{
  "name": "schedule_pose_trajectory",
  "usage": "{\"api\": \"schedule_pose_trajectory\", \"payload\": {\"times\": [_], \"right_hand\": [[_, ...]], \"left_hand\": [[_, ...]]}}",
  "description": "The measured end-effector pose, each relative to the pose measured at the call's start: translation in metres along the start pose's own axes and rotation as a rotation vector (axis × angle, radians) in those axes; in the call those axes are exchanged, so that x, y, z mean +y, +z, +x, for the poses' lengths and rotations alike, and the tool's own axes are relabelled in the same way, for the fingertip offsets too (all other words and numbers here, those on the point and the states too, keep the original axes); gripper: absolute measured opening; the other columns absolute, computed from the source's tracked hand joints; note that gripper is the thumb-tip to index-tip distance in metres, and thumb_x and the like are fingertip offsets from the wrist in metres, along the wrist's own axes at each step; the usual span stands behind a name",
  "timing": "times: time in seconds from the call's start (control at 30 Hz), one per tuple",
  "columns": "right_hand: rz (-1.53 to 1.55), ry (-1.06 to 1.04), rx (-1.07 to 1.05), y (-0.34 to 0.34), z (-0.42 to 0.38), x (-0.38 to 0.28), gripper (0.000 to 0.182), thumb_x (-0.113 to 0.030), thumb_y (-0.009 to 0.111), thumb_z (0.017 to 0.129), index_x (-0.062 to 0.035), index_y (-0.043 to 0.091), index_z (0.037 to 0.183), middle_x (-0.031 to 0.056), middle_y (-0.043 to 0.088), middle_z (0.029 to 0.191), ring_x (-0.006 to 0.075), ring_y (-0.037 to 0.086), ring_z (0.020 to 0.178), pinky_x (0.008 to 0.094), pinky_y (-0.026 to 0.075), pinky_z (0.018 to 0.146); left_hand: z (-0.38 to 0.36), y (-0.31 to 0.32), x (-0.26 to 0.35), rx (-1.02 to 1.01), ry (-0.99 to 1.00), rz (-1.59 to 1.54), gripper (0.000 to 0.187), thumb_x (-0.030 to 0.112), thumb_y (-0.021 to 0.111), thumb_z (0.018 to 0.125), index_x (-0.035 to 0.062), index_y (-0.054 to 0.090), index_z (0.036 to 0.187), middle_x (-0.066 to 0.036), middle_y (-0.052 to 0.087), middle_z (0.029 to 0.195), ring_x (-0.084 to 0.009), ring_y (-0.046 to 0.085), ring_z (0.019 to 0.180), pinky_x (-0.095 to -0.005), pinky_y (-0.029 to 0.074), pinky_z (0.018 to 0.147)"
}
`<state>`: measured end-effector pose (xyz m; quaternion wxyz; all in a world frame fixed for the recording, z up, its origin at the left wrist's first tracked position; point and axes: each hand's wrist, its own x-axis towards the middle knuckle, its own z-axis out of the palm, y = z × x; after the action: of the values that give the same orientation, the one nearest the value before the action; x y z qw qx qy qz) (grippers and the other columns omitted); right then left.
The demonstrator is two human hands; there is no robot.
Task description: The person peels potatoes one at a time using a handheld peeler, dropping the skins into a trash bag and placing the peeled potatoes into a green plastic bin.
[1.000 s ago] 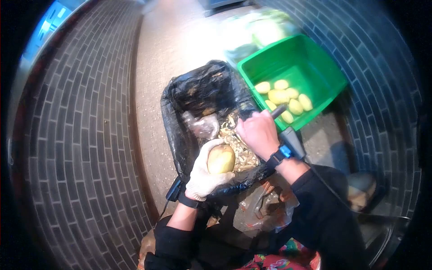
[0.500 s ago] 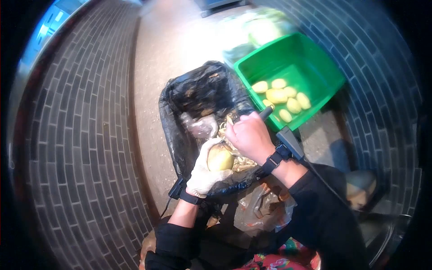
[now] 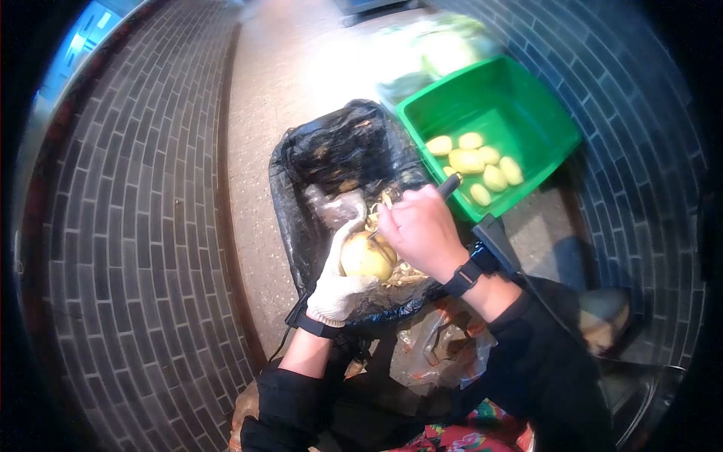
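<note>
A pale yellow potato (image 3: 367, 258) rests in my left hand (image 3: 337, 285), which wears a white glove and curls round it. My bare right hand (image 3: 422, 232) is closed on a tool with a dark handle (image 3: 450, 185); its thin working end touches the potato's upper side, and its exact form is hard to make out. Both hands are above a bin lined with a black bag (image 3: 285, 188). Peelings (image 3: 407, 276) and a clear plastic piece (image 3: 337, 211) lie inside it.
A green tub (image 3: 538, 128) holding several peeled potatoes (image 3: 466, 160) stands at the right of the bin. Behind it is a bag of green vegetables (image 3: 440, 53). Brick-patterned surfaces flank both sides. A clear plastic bag (image 3: 444, 350) lies near my lap.
The potato has turned in my left hand and risen slightly. My right hand has shifted a little right and down, with the tool's end now against the potato.
</note>
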<state>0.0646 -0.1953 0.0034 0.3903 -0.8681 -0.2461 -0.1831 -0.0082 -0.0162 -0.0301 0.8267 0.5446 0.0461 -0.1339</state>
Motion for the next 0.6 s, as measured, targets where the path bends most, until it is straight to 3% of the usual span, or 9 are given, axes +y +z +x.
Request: {"api": "schedule_pose_trajectory", "payload": {"times": [0.07,0.37,0.47,0.6], "right_hand": [[-0.015,-0.059,-0.005,0.002,-0.003,-0.006,0.043,-0.018,0.059,0.092,-0.0094,0.058,0.050,0.0077,0.060,0.055,0.0275,0.057,0.061,0.0420,0.040,0.067],[-0.012,0.014,0.071,0.013,-0.012,-0.013,0.042,-0.018,0.057,0.094,-0.0101,0.060,0.053,0.0080,0.062,0.057,0.0273,0.057,0.063,0.0423,0.039,0.066],[-0.059,0.046,0.055,0.015,-0.007,-0.001,0.041,-0.018,0.058,0.093,-0.0101,0.061,0.052,0.0081,0.062,0.057,0.0270,0.058,0.063,0.0421,0.040,0.067],[-0.306,0.071,0.020,0.029,-0.008,0.032,0.043,-0.021,0.057,0.092,-0.0091,0.062,0.051,0.0084,0.062,0.056,0.0273,0.059,0.061,0.0433,0.041,0.069]], "left_hand": [[0.009,-0.011,-0.014,-0.078,-0.062,0.104,0.093,0.005,0.087,0.065,0.0074,0.040,0.146,-0.008,0.054,0.134,-0.0220,0.055,0.122,-0.0369,0.047,0.105],[-0.006,0.019,-0.002,0.137,0.237,0.429,0.086,0.010,0.090,0.065,0.0050,0.046,0.139,-0.011,0.056,0.132,-0.0222,0.056,0.121,-0.0373,0.047,0.105],[-0.005,0.016,-0.003,0.187,0.271,0.606,0.082,0.010,0.087,0.066,0.0057,0.045,0.137,-0.011,0.056,0.130,-0.0226,0.055,0.119,-0.0372,0.046,0.103],[-0.012,0.026,0.004,0.207,0.185,0.520,0.086,0.010,0.090,0.064,0.0053,0.046,0.137,-0.011,0.057,0.130,-0.0226,0.057,0.118,-0.0374,0.048,0.103]]}}
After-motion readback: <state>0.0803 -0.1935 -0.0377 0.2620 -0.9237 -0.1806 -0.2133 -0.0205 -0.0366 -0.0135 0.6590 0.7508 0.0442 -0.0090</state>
